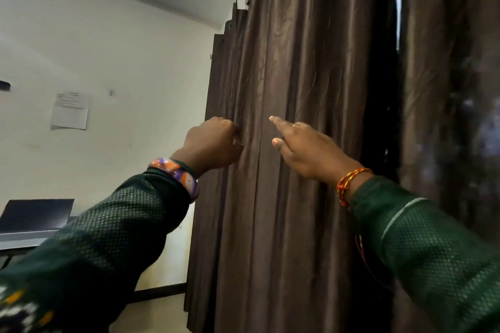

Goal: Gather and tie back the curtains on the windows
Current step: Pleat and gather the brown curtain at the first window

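A: White wall (113, 43) far left, sheet of paper (71, 110) stuck on it, open laptop (35, 215) low down on a desk (16, 242). Moving right?

B: Dark brown curtain (295, 67) fills the middle, hanging in deep pleats from eyelets near the ceiling. Second curtain panel (443, 62) further right, with a thin bright gap (398, 8) between the two — window light, I'd guess.

A: Hands?

B: Left hand (213, 143), bangle (177, 174) on the wrist, fingers curled into a fold close to the curtain's left edge — gripping cloth. Right hand (303, 147) is spread, forefinger straight, thumb out, holding nothing. It lies at the pleats just right of the left hand; touching or just short of the cloth, I can't tell. Red-yellow thread (350, 184) on that wrist.

A: Step?

B: Gathering, early. Curtain hangs fairly spread; nothing bunched, no tie-back visible in frame.

A: Next move calls for?

B: My call: right hand sweeps the pleats leftward toward the gripped fold, so both hands close round one bundle. Then a tie is needed, and where it is I can't see.

A: Curtain relative to hands?

B: Directly in front, both hands at roughly mid-height, most of the cloth to their right.
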Available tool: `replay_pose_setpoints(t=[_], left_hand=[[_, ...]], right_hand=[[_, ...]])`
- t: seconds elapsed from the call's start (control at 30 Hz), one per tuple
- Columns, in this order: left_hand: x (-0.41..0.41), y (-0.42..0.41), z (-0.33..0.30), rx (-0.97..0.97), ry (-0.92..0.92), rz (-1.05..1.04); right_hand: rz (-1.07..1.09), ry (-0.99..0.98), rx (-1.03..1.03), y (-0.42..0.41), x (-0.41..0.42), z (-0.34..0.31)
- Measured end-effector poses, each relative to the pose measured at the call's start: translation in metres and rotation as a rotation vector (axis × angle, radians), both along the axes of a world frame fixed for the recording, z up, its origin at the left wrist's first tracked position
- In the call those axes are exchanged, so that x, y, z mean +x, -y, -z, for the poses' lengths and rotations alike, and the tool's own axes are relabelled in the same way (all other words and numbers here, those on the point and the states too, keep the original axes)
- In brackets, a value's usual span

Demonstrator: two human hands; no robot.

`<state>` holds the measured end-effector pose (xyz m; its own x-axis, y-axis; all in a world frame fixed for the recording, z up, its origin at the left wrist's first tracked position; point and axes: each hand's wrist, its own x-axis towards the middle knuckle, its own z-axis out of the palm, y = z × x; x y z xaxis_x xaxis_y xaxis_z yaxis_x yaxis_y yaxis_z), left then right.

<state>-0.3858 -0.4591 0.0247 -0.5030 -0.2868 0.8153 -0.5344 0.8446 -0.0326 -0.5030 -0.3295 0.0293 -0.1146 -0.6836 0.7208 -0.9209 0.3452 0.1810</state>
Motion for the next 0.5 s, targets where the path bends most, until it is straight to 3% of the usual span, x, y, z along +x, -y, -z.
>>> replay_pose_setpoints(t=[0.23, 0.5], left_hand=[[-0.071, 0.113, 0.021, 0.033, -0.024, 0.090], [-0.162, 0.277, 0.007, 0.070, -0.017, -0.005]], right_hand=[[-0.033, 0.008, 0.001, 0.120, -0.071, 0.014], [-0.097, 0.008, -0.034, 0.279, -0.162, 0.001]])
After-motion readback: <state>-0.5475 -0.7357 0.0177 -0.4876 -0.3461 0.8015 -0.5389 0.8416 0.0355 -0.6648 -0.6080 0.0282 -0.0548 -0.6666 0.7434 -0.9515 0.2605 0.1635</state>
